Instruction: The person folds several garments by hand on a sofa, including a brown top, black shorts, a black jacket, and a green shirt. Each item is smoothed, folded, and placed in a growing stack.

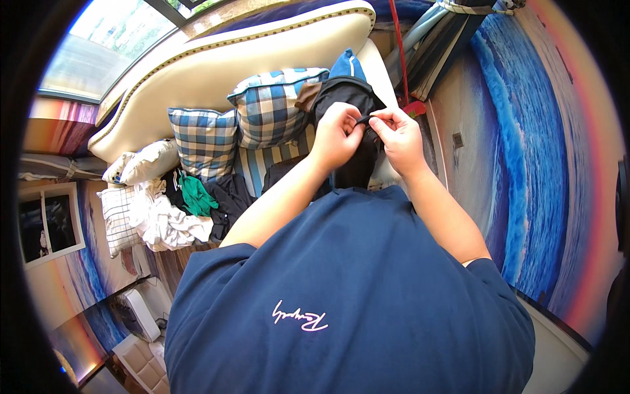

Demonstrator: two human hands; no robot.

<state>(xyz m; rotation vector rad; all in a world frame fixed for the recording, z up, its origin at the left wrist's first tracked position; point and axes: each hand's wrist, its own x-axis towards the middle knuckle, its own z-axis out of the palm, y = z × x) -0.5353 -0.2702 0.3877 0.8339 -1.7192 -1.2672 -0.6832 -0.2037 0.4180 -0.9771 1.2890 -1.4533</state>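
Note:
My left hand [338, 134] and my right hand [398, 141] are close together, both closed on the edge of a black garment [348, 95], fingertips pinching a narrow strip of it. The rest of the black fabric hangs below and behind my fingers. Just beyond the garment a blue cushion [346, 62] with white piping shows, and a patch of brown fabric [306, 96] lies at its left. Blue plaid pillows [262, 105] are left of my hands.
A cream sofa [197, 52] spans the back, holding white [164, 217], green [195, 194] and dark clothes and light pillows [147, 164]. A red pole [403, 59] stands at right beside a mural wall [525, 164]. A window [111, 39] is upper left, a fan [134, 308] lower left.

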